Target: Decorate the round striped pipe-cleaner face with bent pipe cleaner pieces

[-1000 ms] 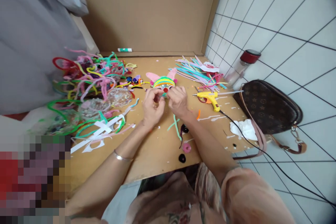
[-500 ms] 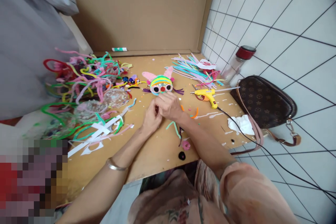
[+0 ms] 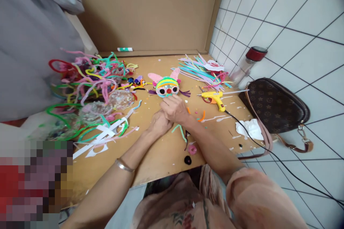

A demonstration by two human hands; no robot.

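Observation:
My right hand [image 3: 175, 109] is closed and rests over my left hand [image 3: 160, 123], both near the middle of the table. The left fingers are curled in under the right hand. Anything inside either hand is hidden. Just beyond my knuckles sits a colourful animal face craft [image 3: 168, 85] with pink ears, black eyes, a red nose, a green and yellow striped forehead and purple whisker-like tufts. Its lower edge is partly covered by my right hand. Close to my right forearm lie a pale green pipe cleaner piece [image 3: 180, 131] and an orange pipe cleaner piece [image 3: 202, 116].
A yellow glue gun [image 3: 214, 99] lies to the right, its black cord trailing off. Behind it are loose pipe cleaners [image 3: 196, 68], a red-lidded bottle [image 3: 251, 61] and a brown handbag [image 3: 276, 103]. Tangled pipe cleaners [image 3: 91, 78] and white paper strips [image 3: 106, 132] fill the left.
My left hand has slid lower and further under the right hand, closing the gap between them. The whole view has shifted slightly; the craft stays in place.

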